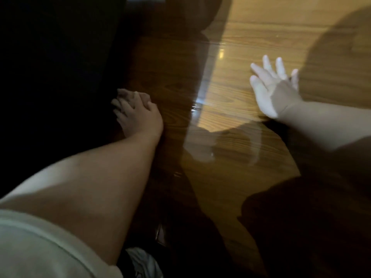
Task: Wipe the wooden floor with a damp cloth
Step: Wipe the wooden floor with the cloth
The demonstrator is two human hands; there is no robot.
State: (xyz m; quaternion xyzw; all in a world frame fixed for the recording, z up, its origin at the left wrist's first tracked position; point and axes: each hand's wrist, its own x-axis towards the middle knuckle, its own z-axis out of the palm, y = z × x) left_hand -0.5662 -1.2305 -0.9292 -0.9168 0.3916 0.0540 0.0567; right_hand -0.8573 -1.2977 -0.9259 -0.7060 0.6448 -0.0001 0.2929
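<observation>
**Cloth not plainly in hand**

The right hand (273, 89) is splayed and empty over the glossy brown wooden floor (230, 47). Left of it, the left hand (136, 111) curls in shadow, its hold unclear. Pale crumpled fabric (140, 261), possibly the cloth, lies nearer the left hand.

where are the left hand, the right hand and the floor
left hand (139, 114): head view, back of the hand
right hand (276, 92): head view, back of the hand
floor (251, 37): head view, bare lit boards
</observation>
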